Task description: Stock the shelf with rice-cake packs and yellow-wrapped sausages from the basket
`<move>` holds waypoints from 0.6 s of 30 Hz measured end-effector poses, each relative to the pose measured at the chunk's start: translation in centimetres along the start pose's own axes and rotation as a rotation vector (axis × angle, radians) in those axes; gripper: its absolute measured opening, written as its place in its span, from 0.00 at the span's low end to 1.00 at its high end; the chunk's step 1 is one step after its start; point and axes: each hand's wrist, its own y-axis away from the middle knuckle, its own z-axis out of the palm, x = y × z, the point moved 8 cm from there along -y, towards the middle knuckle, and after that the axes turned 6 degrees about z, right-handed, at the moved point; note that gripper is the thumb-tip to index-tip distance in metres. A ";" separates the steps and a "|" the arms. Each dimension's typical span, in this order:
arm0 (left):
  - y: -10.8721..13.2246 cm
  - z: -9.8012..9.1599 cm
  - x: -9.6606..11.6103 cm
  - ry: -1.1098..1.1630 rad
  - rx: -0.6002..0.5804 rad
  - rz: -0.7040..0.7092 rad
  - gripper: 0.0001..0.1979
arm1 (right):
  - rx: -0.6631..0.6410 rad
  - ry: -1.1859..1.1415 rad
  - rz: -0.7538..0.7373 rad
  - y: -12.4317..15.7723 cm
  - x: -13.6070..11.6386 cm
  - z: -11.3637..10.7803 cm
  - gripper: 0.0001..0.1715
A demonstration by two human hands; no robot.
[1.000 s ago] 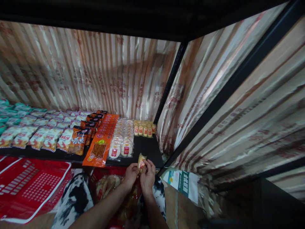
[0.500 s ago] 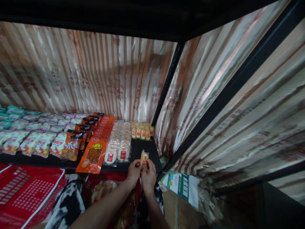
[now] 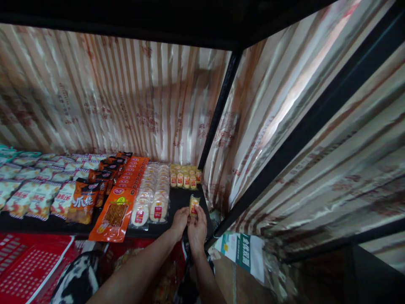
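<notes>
A small yellow wrapped snack stands upright above the black shelf's front part, pinched by my right hand. My left hand is closed at the snack's lower left side; its fingertips meet the packet's edge. Behind them, several matching yellow snacks stand in rows at the shelf's back corner. To the left lie two rows of round white crackers in clear wrap, then orange packets of brown sticks.
Black-and-orange bags and white snack bags fill the shelf's left. A red basket sits below. A black post rises at the corner; a cardboard box is at lower right.
The view has shifted slightly, so the shelf goods appear farther left. Both hands still hold the small snack, which is turned a little and more upright.
</notes>
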 end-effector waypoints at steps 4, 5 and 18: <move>-1.1 0.6 0.7 -0.033 -0.012 0.033 0.10 | 0.016 0.024 -0.024 -1.1 0.6 0.7 0.28; -1.4 0.6 0.9 -0.049 -0.006 0.052 0.10 | 0.019 0.026 -0.027 -1.3 0.8 0.9 0.29; -6.6 4.0 1.0 0.011 -0.052 0.017 0.07 | 0.089 0.019 -0.073 -4.6 1.4 2.3 0.31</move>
